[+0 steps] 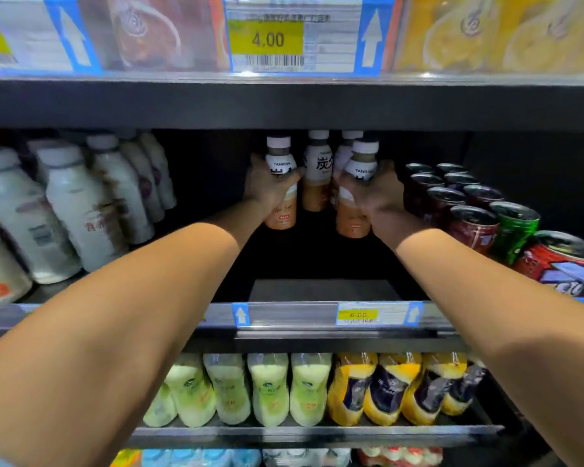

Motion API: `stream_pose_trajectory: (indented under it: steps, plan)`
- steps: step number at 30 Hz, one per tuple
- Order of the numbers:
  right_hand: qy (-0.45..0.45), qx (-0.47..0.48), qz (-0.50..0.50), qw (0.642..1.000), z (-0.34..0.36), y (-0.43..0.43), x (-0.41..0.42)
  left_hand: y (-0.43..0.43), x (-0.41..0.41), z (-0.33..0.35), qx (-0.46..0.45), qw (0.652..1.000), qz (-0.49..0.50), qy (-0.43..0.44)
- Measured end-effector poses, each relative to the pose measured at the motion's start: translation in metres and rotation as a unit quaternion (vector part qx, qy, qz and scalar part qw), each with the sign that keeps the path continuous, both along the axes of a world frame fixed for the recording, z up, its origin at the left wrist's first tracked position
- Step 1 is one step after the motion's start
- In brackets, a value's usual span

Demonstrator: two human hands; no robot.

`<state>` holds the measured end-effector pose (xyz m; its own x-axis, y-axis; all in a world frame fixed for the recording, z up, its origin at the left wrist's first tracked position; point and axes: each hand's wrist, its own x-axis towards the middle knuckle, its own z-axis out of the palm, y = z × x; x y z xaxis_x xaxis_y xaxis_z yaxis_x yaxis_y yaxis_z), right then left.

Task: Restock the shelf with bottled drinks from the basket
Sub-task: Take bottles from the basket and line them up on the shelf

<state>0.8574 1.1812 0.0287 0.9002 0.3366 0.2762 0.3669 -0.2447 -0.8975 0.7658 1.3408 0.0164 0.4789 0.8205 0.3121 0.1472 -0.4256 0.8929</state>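
Here, from the head cam, I'm looking into a dark mid-level shelf [317,290] w/ both bare arms reaching in. L hand [267,195] grips a brown milk-tea drink, the left bottle [281,212], its fingers [284,182] curled round the label. R hand [381,200] grips a matching one, the right bottle [353,217], wrapped from its right side. Both stand upright, caps up, long axis vertical, so each thing sits inside the fingers w/ nothing left to reach for. Two more of the same drink, the back bottles [317,173], stand just behind & btw the hands.

The relation I'd steer by: the open lane of shelf lies in front of those back bottles, toward me, w/ white bottles [78,210] well off to the left and cans [472,227] close on the right. R hand sits just beside the nearest cans, so it has the tighter side.

I judge this as the placing step: each bottle needs to go down straight, in line w/ the row behind. I can't tell if either base touches the shelf yet; too dark there. The basket isn't in view.
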Motion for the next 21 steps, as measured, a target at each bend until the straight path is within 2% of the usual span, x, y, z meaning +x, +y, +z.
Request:
stream_pose_trajectory:
  steps: [4,8,15,21]
  plan:
    - [-0.005,-0.064,0.011,0.998,0.000,0.010,0.009,0.012,0.011,0.001,0.064,0.993,0.035,0.088]
    - [-0.001,-0.102,0.014,0.995,-0.002,0.017,0.016,0.019,0.027,0.008,0.054,0.986,0.059,0.145]
    - [-0.014,-0.108,0.011,0.994,-0.006,0.022,0.019,0.057,0.053,-0.008,0.054,0.989,0.064,0.126]
    - [-0.003,-0.112,0.015,0.994,-0.005,0.025,0.025,0.035,0.046,-0.002,0.046,0.991,0.067,0.110]
